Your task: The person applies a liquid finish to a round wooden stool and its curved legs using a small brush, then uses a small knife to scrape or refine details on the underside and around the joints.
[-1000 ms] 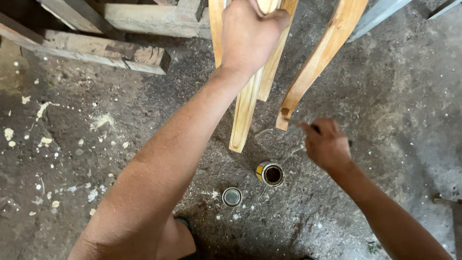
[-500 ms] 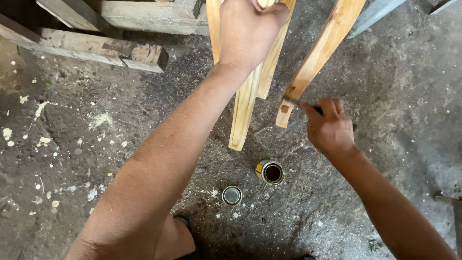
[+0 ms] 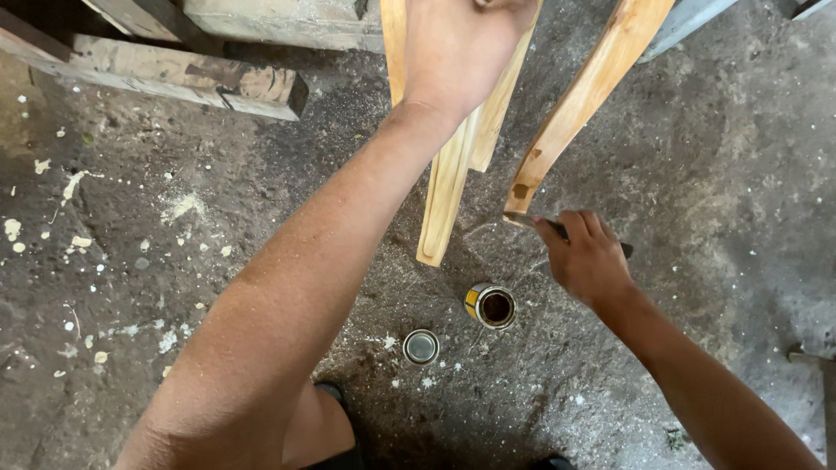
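Below the right hand (image 3: 590,261), whose fingers (image 3: 585,228) gripped a brush (image 3: 557,228), stood an open tin (image 3: 493,305); left hand (image 3: 461,54) clasped wooden legs (image 3: 453,174).

Two bare forearms, no sleeves, no watch or rings; left hand (image 3: 461,52), right hand (image 3: 588,261) ungloved; dark shoe (image 3: 335,409) below.

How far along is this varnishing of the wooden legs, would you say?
The wooden legs already look glossy and amber over most of the visible length, so much seems coated. In hand: the left hand steadies the piece from above while the right hand holds a brush at the foot of the right leg. The open can sits beside its lid. Hidden faces cannot be judged.
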